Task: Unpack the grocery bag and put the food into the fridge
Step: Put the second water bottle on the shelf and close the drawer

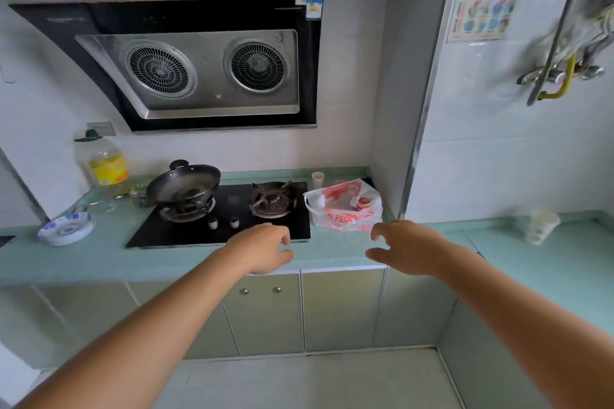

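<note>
A white plastic grocery bag (345, 206) with red print sits on the green counter (99, 259), in the corner just right of the black gas stove (229, 212). Its mouth is loosely open; the contents show only as vague shapes through the plastic. Both my arms stretch forward over the counter's front edge. My left hand (265, 247) hovers near the stove's front right corner, fingers loosely curled, holding nothing. Just below and in front of the bag is my right hand (403, 246), fingers relaxed and empty, not touching the bag. No fridge is in view.
A black wok (184, 183) sits on the left burner. An oil bottle (106, 164) and stacked blue-patterned plates (66, 227) stand at the left. A small cup (318, 179) is behind the bag, and a paper cup (541, 226) on the right counter. A range hood (206, 70) hangs above.
</note>
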Motion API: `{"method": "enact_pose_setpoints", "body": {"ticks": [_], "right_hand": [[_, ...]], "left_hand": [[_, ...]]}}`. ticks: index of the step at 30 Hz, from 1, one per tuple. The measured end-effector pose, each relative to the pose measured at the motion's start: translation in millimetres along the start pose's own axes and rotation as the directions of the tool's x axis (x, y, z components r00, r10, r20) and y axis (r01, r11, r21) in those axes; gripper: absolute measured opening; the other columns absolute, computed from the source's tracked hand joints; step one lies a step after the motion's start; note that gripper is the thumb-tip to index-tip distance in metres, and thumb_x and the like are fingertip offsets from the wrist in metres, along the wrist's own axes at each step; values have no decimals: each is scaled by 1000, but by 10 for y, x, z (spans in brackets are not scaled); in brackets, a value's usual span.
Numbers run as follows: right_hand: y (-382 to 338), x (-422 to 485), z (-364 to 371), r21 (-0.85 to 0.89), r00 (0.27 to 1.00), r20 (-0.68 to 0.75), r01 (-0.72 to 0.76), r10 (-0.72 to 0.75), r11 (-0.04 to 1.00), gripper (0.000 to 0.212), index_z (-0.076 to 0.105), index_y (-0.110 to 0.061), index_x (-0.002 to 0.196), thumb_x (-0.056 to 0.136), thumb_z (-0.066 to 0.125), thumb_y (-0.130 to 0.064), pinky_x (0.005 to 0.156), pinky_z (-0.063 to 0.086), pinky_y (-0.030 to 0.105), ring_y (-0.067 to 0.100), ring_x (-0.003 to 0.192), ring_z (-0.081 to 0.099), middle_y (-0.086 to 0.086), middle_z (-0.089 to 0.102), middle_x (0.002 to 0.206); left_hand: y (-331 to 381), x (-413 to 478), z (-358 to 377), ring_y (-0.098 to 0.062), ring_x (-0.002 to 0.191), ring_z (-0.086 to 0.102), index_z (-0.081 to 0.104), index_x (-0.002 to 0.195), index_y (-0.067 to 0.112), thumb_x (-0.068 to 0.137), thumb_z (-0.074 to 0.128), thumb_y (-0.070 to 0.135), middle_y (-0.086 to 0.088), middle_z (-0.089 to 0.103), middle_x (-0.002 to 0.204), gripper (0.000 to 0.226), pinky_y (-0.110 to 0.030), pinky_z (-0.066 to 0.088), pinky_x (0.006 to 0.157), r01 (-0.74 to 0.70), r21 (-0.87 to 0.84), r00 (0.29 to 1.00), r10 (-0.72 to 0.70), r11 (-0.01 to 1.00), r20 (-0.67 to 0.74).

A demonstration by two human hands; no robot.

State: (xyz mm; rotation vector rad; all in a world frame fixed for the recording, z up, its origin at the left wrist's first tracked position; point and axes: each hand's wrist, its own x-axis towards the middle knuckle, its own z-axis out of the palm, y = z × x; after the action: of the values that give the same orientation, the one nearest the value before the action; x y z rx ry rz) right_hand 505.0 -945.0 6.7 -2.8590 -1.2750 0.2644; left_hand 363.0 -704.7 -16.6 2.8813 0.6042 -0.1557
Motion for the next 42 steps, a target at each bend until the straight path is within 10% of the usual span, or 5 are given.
{"method": "enact_pose_setpoints", "body": {"ticks": [21,42], "right_hand": [[596,2636,458,138,982,16,-187,187,973,43,54,-24,132,98,53,-51,91,56,40,23,108,65,2,65,129],[1486,5466,1688,289,972,236,-78,8,954,43,44,-12,139,101,46,-31,99,51,45,34,117,55,17,50,136]], "left_hand": [[-341,3203,321,-21,97,60,51,133,30,94,51,45,2,55,128,42,-37,54,76,-273,-9,962,273,962,25],[-318,5500,1190,-26,111,55,50,134,22,96,49,40,-4,51,129,42,-44,54,80,-103,31,977,95,994,191]]}}
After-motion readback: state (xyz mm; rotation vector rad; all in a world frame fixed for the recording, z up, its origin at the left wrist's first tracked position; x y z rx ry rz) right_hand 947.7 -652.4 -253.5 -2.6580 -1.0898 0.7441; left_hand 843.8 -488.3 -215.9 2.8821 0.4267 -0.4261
